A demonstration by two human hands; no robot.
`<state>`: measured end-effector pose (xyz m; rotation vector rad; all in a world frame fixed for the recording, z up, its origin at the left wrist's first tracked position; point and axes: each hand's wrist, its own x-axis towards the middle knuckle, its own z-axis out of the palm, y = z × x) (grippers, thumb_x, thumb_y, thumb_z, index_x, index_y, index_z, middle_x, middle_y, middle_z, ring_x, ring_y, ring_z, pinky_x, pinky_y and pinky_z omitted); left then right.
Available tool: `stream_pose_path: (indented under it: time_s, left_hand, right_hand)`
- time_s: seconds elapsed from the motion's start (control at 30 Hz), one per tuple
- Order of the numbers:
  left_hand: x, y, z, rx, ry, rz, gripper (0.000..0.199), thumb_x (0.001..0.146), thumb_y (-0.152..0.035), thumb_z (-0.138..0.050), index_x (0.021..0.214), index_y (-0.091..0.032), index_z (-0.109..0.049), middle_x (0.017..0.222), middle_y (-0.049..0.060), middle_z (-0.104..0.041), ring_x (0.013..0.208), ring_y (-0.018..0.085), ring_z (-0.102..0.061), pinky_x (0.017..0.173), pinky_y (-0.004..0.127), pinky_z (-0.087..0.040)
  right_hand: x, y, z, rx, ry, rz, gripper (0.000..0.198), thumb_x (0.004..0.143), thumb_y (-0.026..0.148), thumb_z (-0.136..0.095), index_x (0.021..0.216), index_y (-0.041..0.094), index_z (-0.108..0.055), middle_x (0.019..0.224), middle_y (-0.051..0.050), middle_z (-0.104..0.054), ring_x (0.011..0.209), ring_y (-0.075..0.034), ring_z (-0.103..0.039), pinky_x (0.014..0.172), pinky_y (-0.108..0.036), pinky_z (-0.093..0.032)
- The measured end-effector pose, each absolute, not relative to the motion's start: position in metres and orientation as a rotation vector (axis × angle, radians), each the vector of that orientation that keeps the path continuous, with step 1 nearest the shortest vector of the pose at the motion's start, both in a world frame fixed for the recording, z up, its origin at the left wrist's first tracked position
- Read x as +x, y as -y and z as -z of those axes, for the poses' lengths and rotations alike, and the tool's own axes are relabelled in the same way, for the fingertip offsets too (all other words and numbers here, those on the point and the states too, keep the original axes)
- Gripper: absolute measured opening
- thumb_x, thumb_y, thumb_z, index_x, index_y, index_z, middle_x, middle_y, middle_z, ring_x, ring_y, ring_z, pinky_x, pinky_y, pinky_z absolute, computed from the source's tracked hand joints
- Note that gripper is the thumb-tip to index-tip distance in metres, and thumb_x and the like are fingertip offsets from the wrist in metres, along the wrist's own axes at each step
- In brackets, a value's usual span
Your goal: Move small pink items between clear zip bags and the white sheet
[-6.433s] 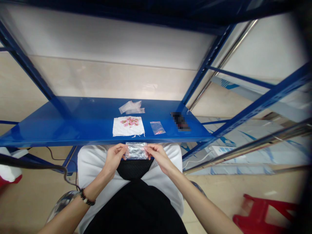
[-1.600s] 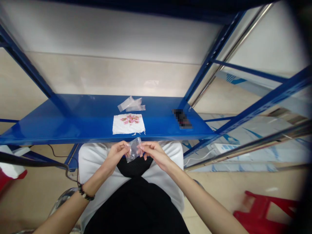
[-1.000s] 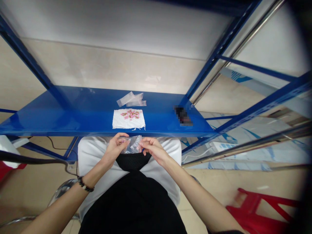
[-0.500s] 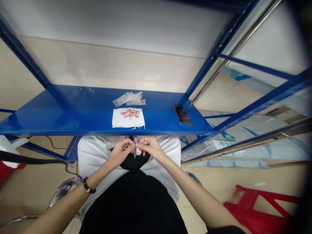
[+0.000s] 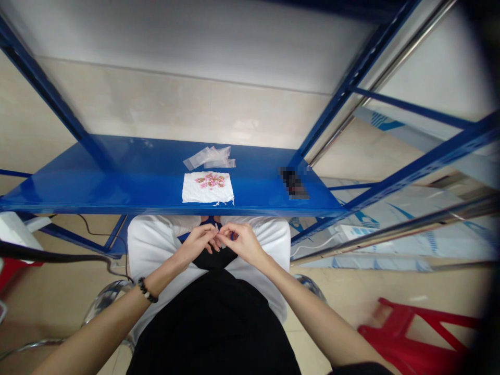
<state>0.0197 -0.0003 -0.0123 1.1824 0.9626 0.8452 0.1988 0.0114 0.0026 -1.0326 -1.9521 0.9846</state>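
Observation:
Above my lap, just in front of the shelf edge, both hands meet over a small clear plastic bag (image 5: 217,228), mostly hidden by fingers. My left hand (image 5: 200,240) is closed on one side of it. From the other side my right hand (image 5: 242,242) pinches it with thumb and fingertips. Past the hands, a white cloth (image 5: 191,196) lies on the blue shelf, with small pink and brownish pieces (image 5: 212,180) in a cluster on it. Behind the cloth, several flat clear bags (image 5: 208,158) overlap.
The blue metal shelf (image 5: 128,182) spans in front of my knees, with uprights at both sides. A blurred-out dark flat object (image 5: 295,185) lies near its right end. A red stool (image 5: 406,333) stands at lower right. A black cable (image 5: 58,256) runs at left.
My fingers have drawn closer together around the small bag, so less of it shows. The left fingers have shifted down beside it. The things on the shelf stay in place.

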Motion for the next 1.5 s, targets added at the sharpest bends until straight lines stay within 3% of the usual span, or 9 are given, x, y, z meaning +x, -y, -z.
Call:
stream_pose_path:
  time_s: [0.43, 0.87, 1.27, 1.5]
  left_hand:
    - [0.019, -0.003, 0.022, 1.339, -0.957, -0.890, 0.038, 0.090, -0.052, -0.053, 0.079, -0.015, -0.059, 0.068, 0.006, -0.069, 0.059, 0.014, -0.063, 0.050, 0.020, -0.043]
    - [0.019, -0.002, 0.021, 1.366, -0.942, -0.897, 0.040, 0.091, -0.052, -0.051, 0.081, -0.015, -0.062, 0.068, 0.005, -0.067, 0.062, 0.015, -0.064, 0.052, 0.022, -0.044]
    - [0.018, -0.001, 0.007, 1.372, -0.887, -0.922, 0.035, 0.092, -0.045, -0.054, 0.085, -0.013, -0.066, 0.079, 0.008, -0.070, 0.072, 0.017, -0.065, 0.061, 0.025, -0.046]
    - [0.017, -0.001, 0.007, 1.367, -1.000, -0.955, 0.035, 0.086, -0.045, -0.064, 0.074, -0.012, -0.066, 0.068, 0.005, -0.068, 0.063, 0.013, -0.060, 0.058, 0.023, -0.041]
  right_hand:
    - [0.198, -0.017, -0.003, -1.038, 1.821, -1.233, 0.022, 0.082, 0.040, -0.068, 0.082, 0.018, -0.069, 0.071, -0.003, -0.070, 0.065, -0.016, -0.063, 0.059, -0.026, -0.045]
    - [0.199, -0.020, 0.004, -1.046, 1.630, -1.490, 0.034, 0.078, 0.050, -0.070, 0.085, 0.016, -0.067, 0.068, -0.003, -0.067, 0.058, -0.014, -0.061, 0.043, -0.020, -0.045]
    - [0.202, -0.026, 0.011, -0.985, 1.547, -1.548, 0.033, 0.078, 0.045, -0.073, 0.089, 0.014, -0.067, 0.069, -0.003, -0.067, 0.058, -0.012, -0.062, 0.043, -0.018, -0.047]
    - [0.199, -0.024, 0.019, -1.004, 1.539, -1.472, 0.029, 0.081, 0.043, -0.070, 0.088, 0.015, -0.065, 0.067, -0.002, -0.066, 0.054, -0.011, -0.060, 0.041, -0.017, -0.045]
